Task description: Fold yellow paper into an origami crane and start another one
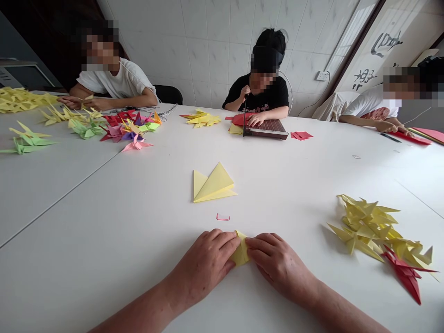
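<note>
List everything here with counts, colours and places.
Held paper: one, yellow, near foreground
Folded paper: apparently one, yellow, ahead
Near cranes: many yellow, one red, right
Far cranes: many, multicoloured, far left
Paper cutter: one, brown, far centre
Yellow pile: one, yellow, left of cutter
Red paper: several, red, by cutter, far right
Chair: one, black, left background
Socket strip: one, white, wall
People: three, white or black shirts, opposite
Tabletop: one, white, centre
Left hand: one, bare, on paper
Right hand: one, bare, on paper

Both hands (213, 253) (279, 263) palm-down, close together
</note>
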